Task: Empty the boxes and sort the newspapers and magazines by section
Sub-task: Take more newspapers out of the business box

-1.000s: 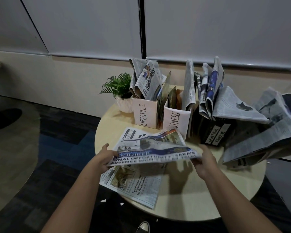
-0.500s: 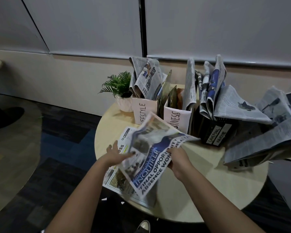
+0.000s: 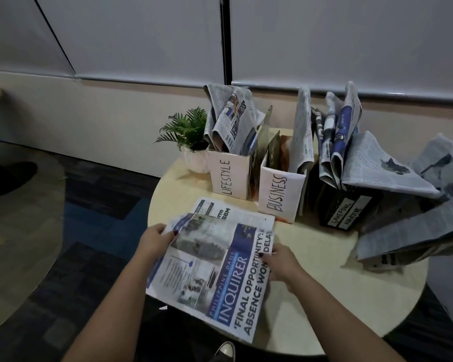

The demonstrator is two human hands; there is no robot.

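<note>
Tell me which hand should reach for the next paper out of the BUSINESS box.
The right hand, probably. It pinches the Inquirer at the edge nearer the BUSINESS box, which stands ahead and to its side. The left hand grips the far left edge and would have to cross over the paper.

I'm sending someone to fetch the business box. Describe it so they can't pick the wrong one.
On the round table, three boxes stand near the far edge. The business box is the middle one, white, between the lifestyle box and the black box. BUSINESS is handwritten on its front.
</note>
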